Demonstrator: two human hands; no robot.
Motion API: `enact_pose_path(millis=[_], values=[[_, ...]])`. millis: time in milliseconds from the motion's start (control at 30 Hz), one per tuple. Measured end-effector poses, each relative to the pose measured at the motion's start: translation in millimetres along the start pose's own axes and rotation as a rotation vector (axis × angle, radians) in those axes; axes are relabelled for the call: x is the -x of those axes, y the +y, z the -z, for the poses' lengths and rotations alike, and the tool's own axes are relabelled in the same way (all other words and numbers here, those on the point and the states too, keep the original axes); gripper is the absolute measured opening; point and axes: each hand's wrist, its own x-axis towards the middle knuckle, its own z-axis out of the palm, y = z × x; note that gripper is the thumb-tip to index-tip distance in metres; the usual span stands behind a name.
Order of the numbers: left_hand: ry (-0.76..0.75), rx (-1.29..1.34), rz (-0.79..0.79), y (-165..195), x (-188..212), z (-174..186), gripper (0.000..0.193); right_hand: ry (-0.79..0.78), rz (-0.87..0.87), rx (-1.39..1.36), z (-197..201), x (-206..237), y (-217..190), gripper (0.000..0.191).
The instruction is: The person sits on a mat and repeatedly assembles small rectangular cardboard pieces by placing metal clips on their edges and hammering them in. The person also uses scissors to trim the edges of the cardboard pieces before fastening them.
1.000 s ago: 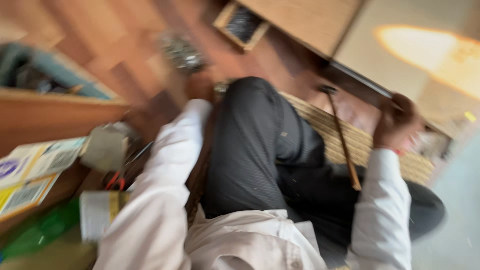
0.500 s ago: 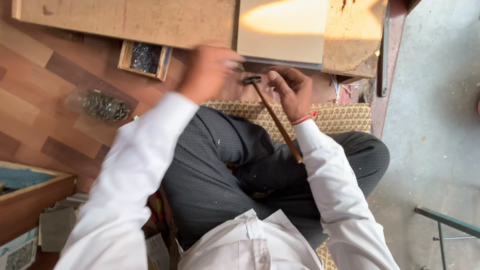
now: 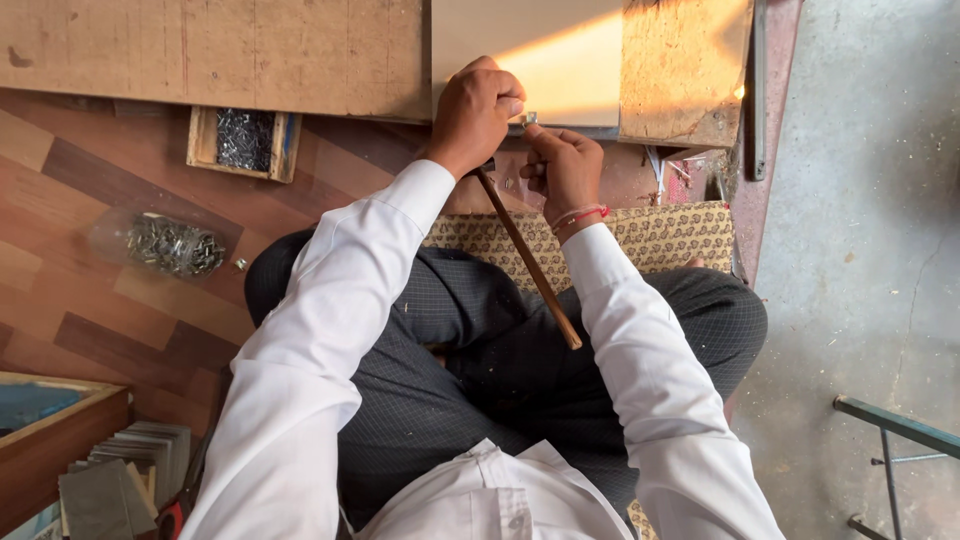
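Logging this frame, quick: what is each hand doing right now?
Left hand: closed, pressing on the pale board.
Right hand: closed, pinching a small nail; hammer handle beside it.

one head-worn camera looks steeply down from close above the seated person's lap, taking in both arms, the crossed legs, the wood-pattern floor [image 3: 110, 290] and the boards ahead.

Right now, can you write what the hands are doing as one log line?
left hand: pressing on pale panel edge | right hand: pinching small metal piece, wooden-handled tool tucked under | posture: seated cross-legged | nearby: box of nails
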Motion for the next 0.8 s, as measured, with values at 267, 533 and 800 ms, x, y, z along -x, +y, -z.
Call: enact_pose_path(millis=[267, 533, 800], values=[[0.041, -0.101, 0.102, 7.1, -4.0, -10.4, 0.018, 0.036, -0.074, -0.018, -1.3, -9.1, -4.4, 0.016], [0.048, -0.065, 0.145, 9.9, -4.6, -9.6, 0.021, 0.041, -0.001, -0.042, -6.8, -0.5, -5.0, 0.019], [-0.036, 0.156, 0.144, -11.0, -9.5, 2.2, 0.006, 0.106, -0.013, -0.031, -14.5, -3.2, -7.1, 0.016]])
